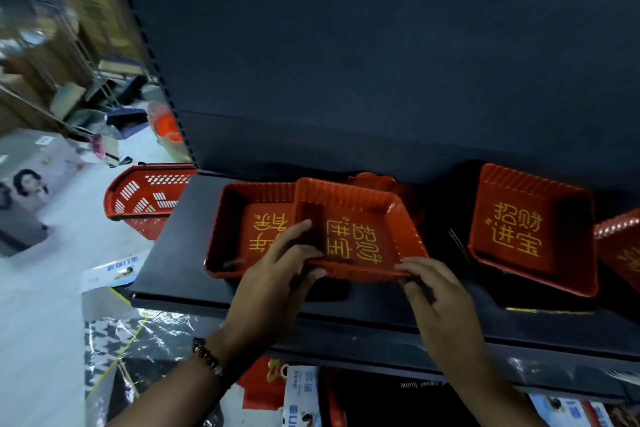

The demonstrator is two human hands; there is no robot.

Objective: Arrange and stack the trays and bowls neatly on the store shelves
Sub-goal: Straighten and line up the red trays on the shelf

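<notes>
A red tray (360,229) with yellow lettering is held at its near rim by both hands, tilted and overlapping a second red tray (239,232) that lies flat on the black shelf (166,274); the held tray's left part sits over the right side of the flat one, so the two are touching or near enough; exactly how far it's lifted can't be told. The left hand (277,274) is gripped onto the near-left corner, thumb over the rim and fingers reaching inside the tray; a beaded bracelet (207,357) is seen on that wrist. The right hand (433,291) is pinched onto the near-right corner, fingers curled at the edge. Behind the held tray a red scalloped bowl (374,180) is partly hidden against the dark back panel. Well off to the right, a third red tray (533,229) is propped at a tilt on the same shelf; the corner of a fourth tray (620,243) is cut off at the frame edge. A red shopping basket (145,198) is spotted on the floor just left of the shelf end; packaged goods are stacked on the shelf below, bit blurry though.
</notes>
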